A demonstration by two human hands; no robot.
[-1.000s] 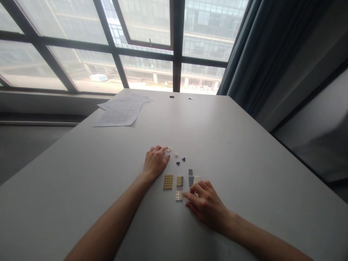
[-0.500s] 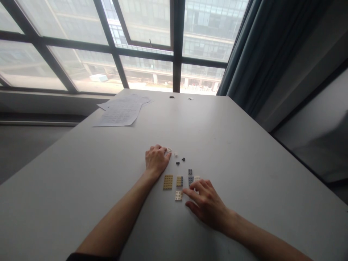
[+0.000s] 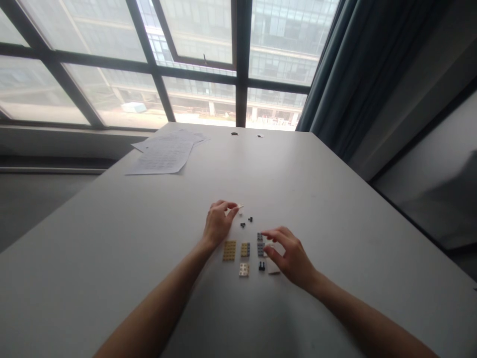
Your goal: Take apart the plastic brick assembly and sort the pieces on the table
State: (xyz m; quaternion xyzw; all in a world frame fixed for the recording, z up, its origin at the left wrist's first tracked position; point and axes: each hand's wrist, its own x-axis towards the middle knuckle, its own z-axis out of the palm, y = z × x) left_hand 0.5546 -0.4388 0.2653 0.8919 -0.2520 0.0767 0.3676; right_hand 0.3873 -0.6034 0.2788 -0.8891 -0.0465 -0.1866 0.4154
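Note:
My left hand (image 3: 220,219) pinches a small white toy brick piece (image 3: 240,206) between thumb and fingertips, above a small white piece (image 3: 240,214) on the table. Thumb and fingers apart, my right hand (image 3: 288,251) hovers beside a dark grey brick (image 3: 260,236) and a grey-blue brick (image 3: 261,249); it seems to hold nothing. A white flat piece (image 3: 273,267) lies partly under that hand, next to a black piece (image 3: 262,266). To the left are a tan plate (image 3: 229,250), a tan and grey brick (image 3: 245,249) and a cream brick (image 3: 244,270).
Two small black pieces, one black connector (image 3: 250,219) and another black connector (image 3: 243,225), lie between my hands. Printed paper sheets (image 3: 160,155) rest at the far left of the white table (image 3: 316,199). Windows and a dark curtain (image 3: 346,69) stand beyond.
My left hand has moved slightly right, bringing the white piece along. My right hand has shifted up and right, uncovering the black piece and the white flat piece.

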